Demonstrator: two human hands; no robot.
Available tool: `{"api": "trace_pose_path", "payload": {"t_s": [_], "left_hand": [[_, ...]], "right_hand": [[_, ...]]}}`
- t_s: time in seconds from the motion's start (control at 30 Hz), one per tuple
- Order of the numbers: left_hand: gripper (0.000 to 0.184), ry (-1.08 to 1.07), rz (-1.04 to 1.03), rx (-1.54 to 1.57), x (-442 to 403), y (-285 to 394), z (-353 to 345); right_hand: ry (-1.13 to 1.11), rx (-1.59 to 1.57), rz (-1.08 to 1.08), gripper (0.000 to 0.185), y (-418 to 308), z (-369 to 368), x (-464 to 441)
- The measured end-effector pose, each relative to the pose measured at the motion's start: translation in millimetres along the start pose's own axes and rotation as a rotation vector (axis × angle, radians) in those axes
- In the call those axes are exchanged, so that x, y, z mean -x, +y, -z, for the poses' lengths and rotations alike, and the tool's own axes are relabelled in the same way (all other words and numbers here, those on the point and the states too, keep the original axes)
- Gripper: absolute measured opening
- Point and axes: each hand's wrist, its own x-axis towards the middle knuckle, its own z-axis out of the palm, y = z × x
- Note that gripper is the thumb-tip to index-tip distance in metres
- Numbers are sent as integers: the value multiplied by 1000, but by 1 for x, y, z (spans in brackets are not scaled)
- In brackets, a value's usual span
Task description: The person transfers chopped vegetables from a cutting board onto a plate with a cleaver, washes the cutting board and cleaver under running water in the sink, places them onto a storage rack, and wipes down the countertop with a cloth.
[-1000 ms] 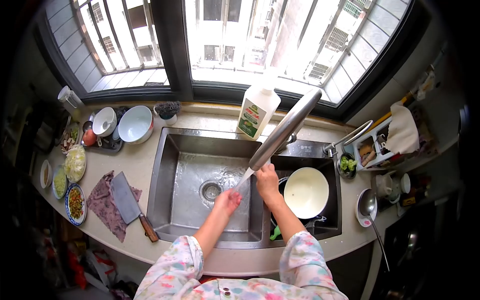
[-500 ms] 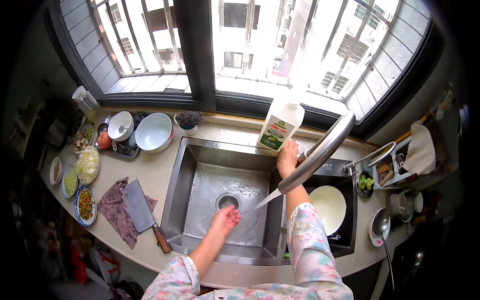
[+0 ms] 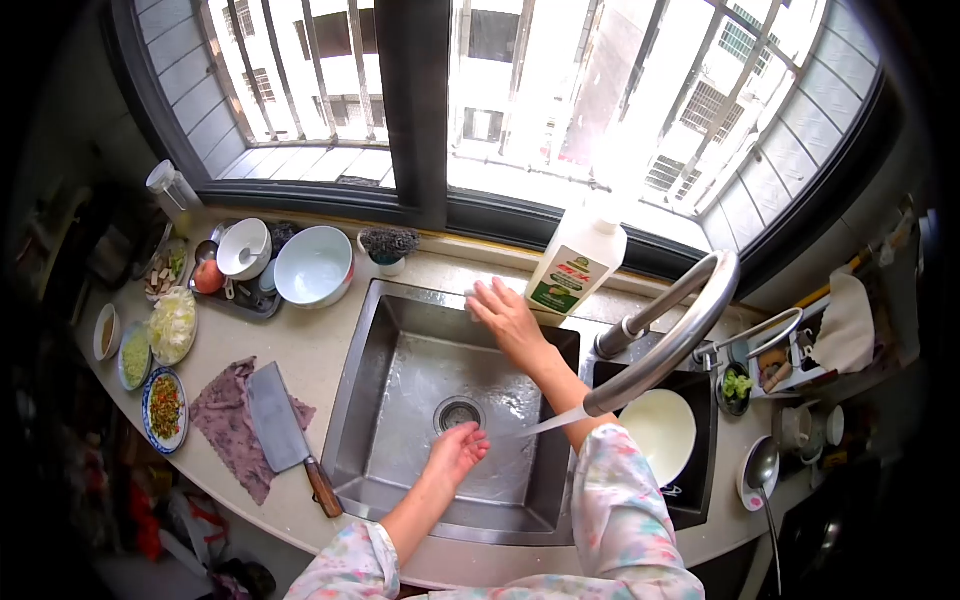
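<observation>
My left hand [image 3: 458, 453] is over the stainless steel sink [image 3: 347, 400], palm turned up and fingers loosely curled, with nothing in it. Water [image 3: 545, 425] runs from the curved metal faucet [image 3: 690, 335] toward its fingertips. Above the sink's far rim, my right hand [image 3: 510, 325] is open and empty, its fingers spread. Just to its right stands a white bottle [image 3: 575, 268] with a green label. The round drain [image 3: 460, 412] lies beyond my left fingers, in the sink floor.
A cleaver [image 3: 280, 420] lies on a purple cloth [image 3: 225, 420] at the left. Farther left are plates of chopped food [image 3: 165, 410] and a white bowl [image 3: 312, 267]. A cream bowl [image 3: 657, 440] sits in the smaller basin. At right is a ladle [image 3: 762, 465].
My right hand has moved left from beside the bottle to above the sink's far rim, its fingers now spread. The left hand stays near the water stream. The view has shifted slightly.
</observation>
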Motion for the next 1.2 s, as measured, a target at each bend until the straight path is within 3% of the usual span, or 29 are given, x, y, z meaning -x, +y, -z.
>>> {"api": "trace_pose_path", "payload": {"t_s": [0.1,0.23,0.33,0.47,0.53,0.63,0.77,0.87,0.9,0.93,1.0,1.1,1.13,1.2], "left_hand": [[16,24,-12,13,-5,-4,5],[16,25,49,44,-7,-16,16],[17,-17,58,52,-14,-20,6],[22,-1,-19,-39,3,-24,-39],[25,54,-60,-96,14,-24,-57],[28,-102,-181,-48,-33,-44,-34],[29,-147,-318,-55,-10,-53,-55],[33,-72,-594,-226,15,-70,-85],[34,68,-585,-156,-1,-86,-84],[36,91,-633,-312,-8,-83,-78],[42,145,-711,-622,-18,-78,-61],[35,-88,-485,-141,-19,-69,-49],[33,-173,-406,11,-17,-65,-49],[26,-132,-389,46,-16,-63,-43]], "right_hand": [[-31,65,73,38,6,-28,-2],[-56,267,-69,36,4,-14,44],[-237,64,-263,32,-8,33,67],[-157,-631,-809,22,-68,39,111],[-471,-979,-999,27,-95,64,108],[-108,-1340,-1258,29,-117,51,131],[-13,-1229,-1386,26,-112,20,146],[277,-1485,-1512,32,-116,-8,162],[411,-1639,-1540,37,-119,-37,183],[545,-1792,-1563,41,-125,-43,184],[510,-1935,-1500,43,-143,-19,176],[514,-2101,-1423,38,-160,53,135],[596,-2155,-1425,35,-157,46,139],[771,-2261,-1421,29,-150,28,152]]}}
